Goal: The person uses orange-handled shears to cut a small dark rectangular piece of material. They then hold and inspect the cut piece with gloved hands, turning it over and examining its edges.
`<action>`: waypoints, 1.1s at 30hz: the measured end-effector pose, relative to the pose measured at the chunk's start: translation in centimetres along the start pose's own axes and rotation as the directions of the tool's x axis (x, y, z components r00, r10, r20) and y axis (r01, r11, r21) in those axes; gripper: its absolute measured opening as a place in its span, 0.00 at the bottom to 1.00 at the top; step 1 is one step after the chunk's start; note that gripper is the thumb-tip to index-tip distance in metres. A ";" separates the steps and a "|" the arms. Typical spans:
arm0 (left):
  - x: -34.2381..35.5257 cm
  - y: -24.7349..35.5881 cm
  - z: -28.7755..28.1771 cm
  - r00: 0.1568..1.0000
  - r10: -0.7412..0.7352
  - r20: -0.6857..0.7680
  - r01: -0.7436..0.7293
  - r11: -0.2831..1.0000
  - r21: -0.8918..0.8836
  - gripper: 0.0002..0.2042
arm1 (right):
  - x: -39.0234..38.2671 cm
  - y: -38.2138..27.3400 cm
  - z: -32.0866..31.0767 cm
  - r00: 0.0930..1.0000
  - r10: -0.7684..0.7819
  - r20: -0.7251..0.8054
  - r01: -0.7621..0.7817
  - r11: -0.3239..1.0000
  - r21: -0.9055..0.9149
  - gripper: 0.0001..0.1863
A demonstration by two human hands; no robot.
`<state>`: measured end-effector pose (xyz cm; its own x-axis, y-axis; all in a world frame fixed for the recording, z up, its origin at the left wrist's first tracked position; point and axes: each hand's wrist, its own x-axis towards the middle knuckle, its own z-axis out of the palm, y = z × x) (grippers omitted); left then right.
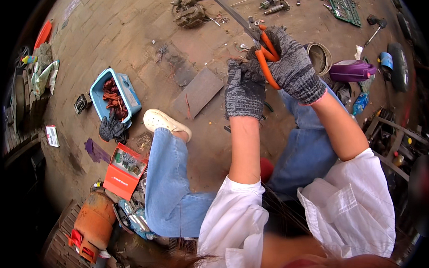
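Large shears [269, 76] with orange handles and long grey blades point up toward the top edge. My right hand [291, 64], in a grey speckled knit glove, is closed on the handles. My left hand [243, 90], gloved the same way, is closed just left of the handles, its fingertips close to the pivot end; what it holds is hidden. Below both hands are my jean-clad legs and a grey flat plate [197, 92] lying on the floor.
Around me lie a blue tub [133, 100] of reddish coiled material, a red box [119, 182], an orange cylinder [92, 218], a greasy metal assembly [189, 14], a green socket set [342, 9], a purple jug [351, 70], a tire [399, 66] and a metal frame [385, 161].
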<state>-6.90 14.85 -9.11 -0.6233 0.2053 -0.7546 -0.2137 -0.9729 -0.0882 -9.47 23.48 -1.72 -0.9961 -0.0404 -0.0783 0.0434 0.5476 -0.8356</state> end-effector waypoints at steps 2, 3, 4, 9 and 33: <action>2.0 -2.1 -1.8 0.994 -0.060 0.091 0.054 0.996 0.068 0.07 | -0.6 0.6 -1.1 1.000 -0.012 -0.015 0.012 1.000 -0.006 0.24; 1.8 -0.8 -3.2 0.994 -0.001 0.114 -0.007 0.998 0.068 0.06 | -0.9 -0.6 0.3 0.995 -0.096 -0.012 0.096 0.990 0.098 0.25; 2.8 -2.2 -4.2 0.987 -0.045 0.157 0.028 0.994 0.104 0.06 | -0.9 0.9 -0.5 0.991 -0.107 -0.078 0.117 0.981 0.152 0.24; -1.3 -4.6 -4.2 0.804 0.258 0.535 -0.554 0.652 0.518 0.03 | -0.5 1.4 -2.7 0.997 -0.011 -0.071 0.007 0.998 -0.058 0.18; 14.8 6.0 -29.6 0.623 0.676 0.394 0.254 -0.651 0.715 0.09 | -0.7 -0.5 -2.6 0.961 0.233 -0.146 -0.201 0.957 0.208 0.12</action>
<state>4.89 8.93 -40.03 -0.8289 -0.4881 -0.2733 -0.5574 0.7615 0.3306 -8.98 25.37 0.14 -0.9587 0.2108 -0.1909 0.2576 0.3589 -0.8971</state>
